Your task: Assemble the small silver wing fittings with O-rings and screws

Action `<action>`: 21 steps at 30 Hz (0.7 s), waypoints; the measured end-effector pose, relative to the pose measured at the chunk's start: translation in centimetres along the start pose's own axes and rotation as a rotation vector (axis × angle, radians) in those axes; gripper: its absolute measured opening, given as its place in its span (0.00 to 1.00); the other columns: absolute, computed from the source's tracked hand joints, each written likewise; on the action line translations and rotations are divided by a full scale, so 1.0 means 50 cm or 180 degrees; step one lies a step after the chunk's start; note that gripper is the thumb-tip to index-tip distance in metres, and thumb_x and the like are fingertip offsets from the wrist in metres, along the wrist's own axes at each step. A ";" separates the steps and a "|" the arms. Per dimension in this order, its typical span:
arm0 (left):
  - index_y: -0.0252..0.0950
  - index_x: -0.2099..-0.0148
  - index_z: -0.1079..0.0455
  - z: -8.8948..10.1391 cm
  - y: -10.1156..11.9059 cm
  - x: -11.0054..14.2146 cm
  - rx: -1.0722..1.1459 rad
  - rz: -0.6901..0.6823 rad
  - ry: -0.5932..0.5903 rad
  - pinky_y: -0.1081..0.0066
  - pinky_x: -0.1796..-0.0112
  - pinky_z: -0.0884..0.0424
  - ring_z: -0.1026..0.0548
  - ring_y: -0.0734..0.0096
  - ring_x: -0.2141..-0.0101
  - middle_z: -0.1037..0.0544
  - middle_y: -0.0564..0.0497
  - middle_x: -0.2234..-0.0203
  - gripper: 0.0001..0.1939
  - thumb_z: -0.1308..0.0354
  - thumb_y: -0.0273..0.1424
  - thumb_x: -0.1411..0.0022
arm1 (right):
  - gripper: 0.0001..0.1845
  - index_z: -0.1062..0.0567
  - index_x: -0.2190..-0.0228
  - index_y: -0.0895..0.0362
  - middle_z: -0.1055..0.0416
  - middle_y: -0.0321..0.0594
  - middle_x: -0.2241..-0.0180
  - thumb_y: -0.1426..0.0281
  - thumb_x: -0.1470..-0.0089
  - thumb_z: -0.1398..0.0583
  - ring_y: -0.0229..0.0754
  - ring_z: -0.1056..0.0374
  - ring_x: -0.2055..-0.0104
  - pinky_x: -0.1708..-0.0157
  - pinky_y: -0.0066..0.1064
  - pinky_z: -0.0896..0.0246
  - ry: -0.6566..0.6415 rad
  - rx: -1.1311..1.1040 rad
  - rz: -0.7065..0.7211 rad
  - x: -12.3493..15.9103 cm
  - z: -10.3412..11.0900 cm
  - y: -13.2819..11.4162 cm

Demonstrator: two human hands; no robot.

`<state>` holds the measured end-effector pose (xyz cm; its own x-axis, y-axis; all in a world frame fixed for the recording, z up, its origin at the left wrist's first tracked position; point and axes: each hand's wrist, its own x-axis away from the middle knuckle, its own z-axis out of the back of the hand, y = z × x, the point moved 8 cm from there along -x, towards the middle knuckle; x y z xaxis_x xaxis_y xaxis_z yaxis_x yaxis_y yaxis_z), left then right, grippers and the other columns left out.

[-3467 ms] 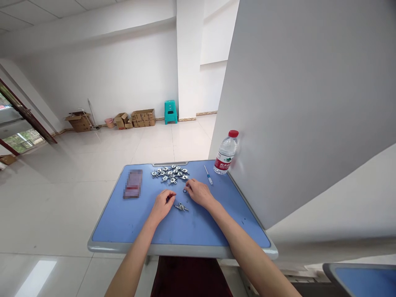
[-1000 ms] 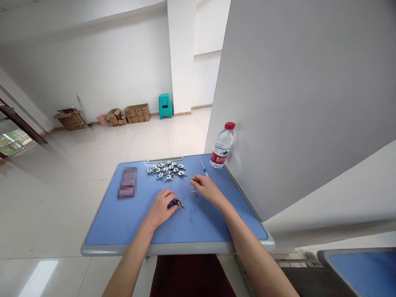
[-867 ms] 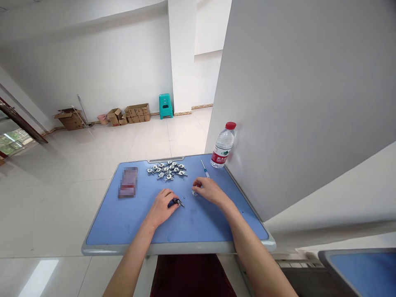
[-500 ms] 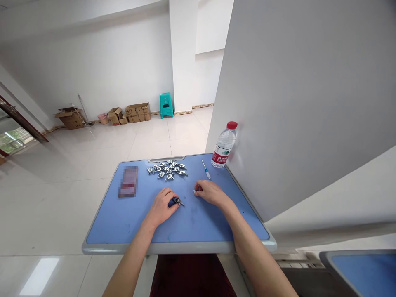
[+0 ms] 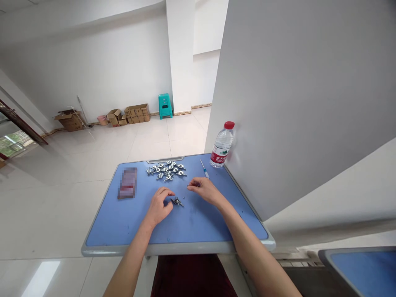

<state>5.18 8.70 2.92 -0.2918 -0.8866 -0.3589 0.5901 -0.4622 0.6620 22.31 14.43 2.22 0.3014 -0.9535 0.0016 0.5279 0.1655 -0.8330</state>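
The left hand [image 5: 159,205] is resting half-curled on the blue-topped desk [image 5: 154,249], holding nothing, its fingertips just beside a small metal winged fitting [image 5: 177,201]. That fitting is lying apart from the pile of winged fittings [image 5: 163,170], apparently separated for individual handling. The right hand [image 5: 206,191] is hovering with thumb and forefinger nearly closed; whether they are pinching a tiny part cannot be determined. A small screwdriver [image 5: 204,169] is lying near the far edge within the right hand's reach, beside a water bottle [image 5: 222,145]. Blue surface is extending between both hands and the near edge, giving working room.
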 end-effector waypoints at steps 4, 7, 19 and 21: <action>0.38 0.60 0.29 0.008 -0.002 -0.003 0.0141 0.0069 0.0159 0.65 0.59 0.30 0.28 0.64 0.61 0.26 0.49 0.64 0.12 0.48 0.20 0.43 | 0.12 0.23 0.76 0.58 0.24 0.39 0.75 0.61 0.52 0.39 0.42 0.31 0.69 0.65 0.33 0.40 -0.0141 -0.1056 0.0192 -0.002 -0.026 -0.009; 0.38 0.60 0.29 0.007 0.005 -0.004 0.0250 -0.0004 0.0141 0.66 0.59 0.30 0.28 0.65 0.61 0.26 0.49 0.64 0.06 0.46 0.26 0.38 | 0.15 0.21 0.74 0.58 0.22 0.40 0.74 0.58 0.53 0.37 0.44 0.29 0.67 0.62 0.35 0.38 -0.0438 -0.1456 0.0319 0.001 -0.059 -0.021; 0.37 0.69 0.34 0.001 0.009 -0.004 0.0355 -0.0011 0.0027 0.69 0.64 0.33 0.31 0.68 0.66 0.30 0.50 0.71 0.11 0.50 0.31 0.33 | 0.17 0.20 0.75 0.60 0.23 0.40 0.75 0.57 0.57 0.33 0.42 0.30 0.70 0.63 0.34 0.36 -0.0533 -0.1856 0.0335 0.002 -0.102 -0.032; 0.37 0.70 0.36 0.002 0.011 -0.005 0.0222 -0.0067 0.0063 0.69 0.66 0.34 0.32 0.68 0.68 0.31 0.51 0.73 0.12 0.51 0.32 0.33 | 0.16 0.20 0.74 0.60 0.24 0.39 0.75 0.58 0.56 0.34 0.40 0.32 0.72 0.66 0.32 0.38 -0.0495 -0.1637 0.0357 0.004 -0.099 -0.033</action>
<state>5.49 8.66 3.45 -0.2884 -0.8764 -0.3856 0.5299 -0.4815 0.6981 17.56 12.73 0.85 0.4678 -0.8822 -0.0535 0.0415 0.0823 -0.9957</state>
